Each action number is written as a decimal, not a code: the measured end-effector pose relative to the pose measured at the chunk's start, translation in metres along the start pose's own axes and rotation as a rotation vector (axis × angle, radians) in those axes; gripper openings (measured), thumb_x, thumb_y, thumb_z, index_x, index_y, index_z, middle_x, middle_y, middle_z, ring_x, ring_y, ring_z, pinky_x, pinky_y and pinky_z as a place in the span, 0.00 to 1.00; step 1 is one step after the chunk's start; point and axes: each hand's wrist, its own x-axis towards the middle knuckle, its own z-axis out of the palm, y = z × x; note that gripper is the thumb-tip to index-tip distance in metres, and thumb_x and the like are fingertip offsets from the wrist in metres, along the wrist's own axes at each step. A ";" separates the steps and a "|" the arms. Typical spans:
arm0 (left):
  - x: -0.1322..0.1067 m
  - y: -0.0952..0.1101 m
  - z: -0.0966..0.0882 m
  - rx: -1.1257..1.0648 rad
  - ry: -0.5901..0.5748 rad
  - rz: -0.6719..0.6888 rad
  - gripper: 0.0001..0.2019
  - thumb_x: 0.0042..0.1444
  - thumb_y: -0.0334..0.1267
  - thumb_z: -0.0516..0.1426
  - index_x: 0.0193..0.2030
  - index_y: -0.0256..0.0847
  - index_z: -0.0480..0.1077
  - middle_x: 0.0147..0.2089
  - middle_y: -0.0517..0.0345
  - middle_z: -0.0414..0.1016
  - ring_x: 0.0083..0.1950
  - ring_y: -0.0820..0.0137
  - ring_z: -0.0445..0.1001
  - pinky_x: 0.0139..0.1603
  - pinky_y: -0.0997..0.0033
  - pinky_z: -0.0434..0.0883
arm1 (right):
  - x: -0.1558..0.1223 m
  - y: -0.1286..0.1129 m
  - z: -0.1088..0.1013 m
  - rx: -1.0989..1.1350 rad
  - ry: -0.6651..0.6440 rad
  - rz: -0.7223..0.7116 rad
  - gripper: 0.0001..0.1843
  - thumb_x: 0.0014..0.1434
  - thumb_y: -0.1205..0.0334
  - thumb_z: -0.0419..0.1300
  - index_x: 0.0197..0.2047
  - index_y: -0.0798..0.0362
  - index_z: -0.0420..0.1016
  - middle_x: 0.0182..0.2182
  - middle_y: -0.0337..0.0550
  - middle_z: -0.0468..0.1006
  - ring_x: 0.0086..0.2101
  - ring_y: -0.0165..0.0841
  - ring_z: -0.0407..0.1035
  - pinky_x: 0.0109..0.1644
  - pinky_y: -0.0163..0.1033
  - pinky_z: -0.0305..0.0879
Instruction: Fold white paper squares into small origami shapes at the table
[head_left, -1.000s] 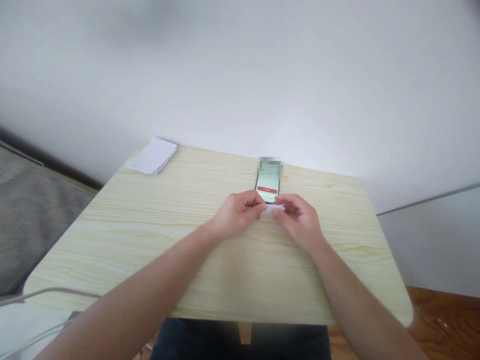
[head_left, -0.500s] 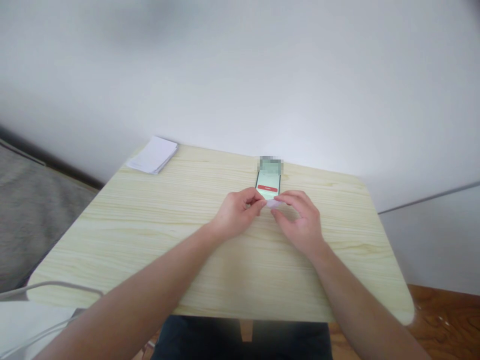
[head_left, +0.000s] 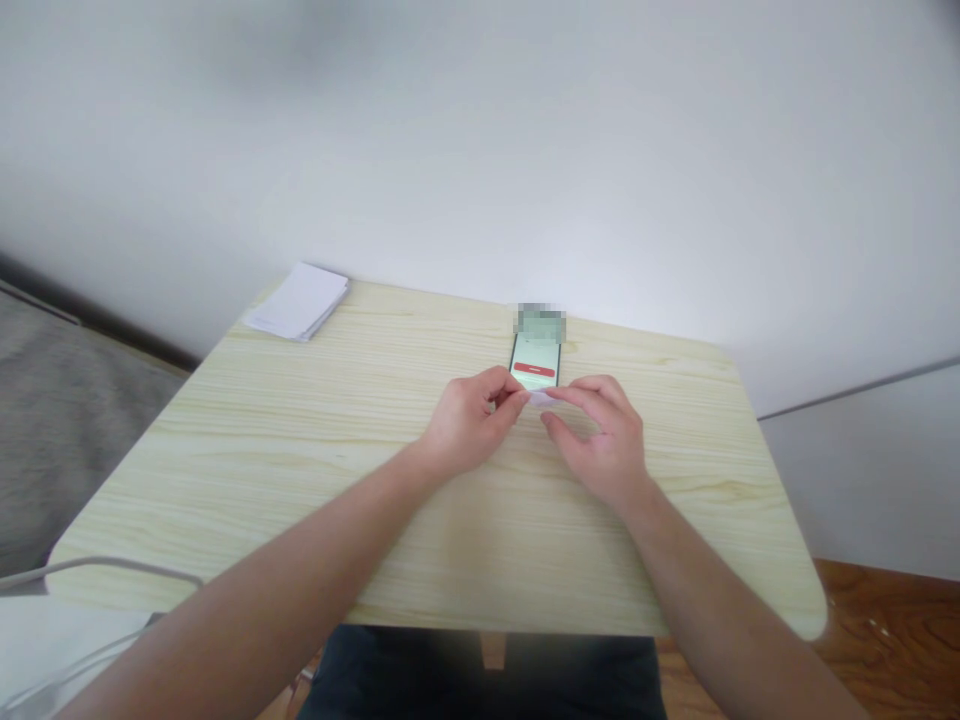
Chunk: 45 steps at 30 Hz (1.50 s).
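My left hand (head_left: 471,420) and my right hand (head_left: 600,440) meet over the middle of a pale wooden table (head_left: 300,470). Both pinch a small white piece of paper (head_left: 538,398) between fingertips and thumbs, just above the tabletop. Much of the paper is hidden by my fingers. Right behind my hands a phone (head_left: 535,356) lies flat with its screen lit, showing a red bar.
A stack of white paper slips (head_left: 298,302) lies at the table's far left corner. A white cable (head_left: 90,572) runs along the near left edge. A white wall stands close behind the table. Grey fabric is at the left, wooden floor at the lower right.
My hands stay together on the small paper, with the fingers shifting slightly. The view has tipped a little, so everything sits a bit higher in the picture.
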 end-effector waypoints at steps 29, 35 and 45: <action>0.001 0.005 -0.004 -0.398 -0.208 -0.101 0.10 0.60 0.42 0.61 0.34 0.36 0.76 0.29 0.59 0.72 0.30 0.73 0.66 0.30 0.72 0.61 | 0.006 0.002 0.001 0.735 -0.239 0.675 0.10 0.54 0.53 0.73 0.34 0.50 0.84 0.29 0.40 0.83 0.27 0.32 0.74 0.32 0.40 0.77; -0.001 0.007 0.001 -0.179 -0.123 -0.089 0.09 0.57 0.40 0.61 0.30 0.37 0.74 0.29 0.59 0.73 0.30 0.74 0.66 0.30 0.73 0.62 | 0.003 0.003 0.002 0.662 -0.225 0.651 0.11 0.55 0.52 0.73 0.35 0.51 0.83 0.27 0.41 0.82 0.27 0.34 0.75 0.32 0.40 0.76; -0.002 0.006 0.004 -0.158 -0.131 -0.060 0.07 0.56 0.39 0.61 0.30 0.38 0.74 0.28 0.60 0.73 0.30 0.73 0.68 0.30 0.72 0.64 | 0.001 0.007 0.003 0.608 -0.299 0.602 0.16 0.56 0.47 0.72 0.36 0.51 0.81 0.29 0.42 0.83 0.28 0.34 0.76 0.33 0.39 0.73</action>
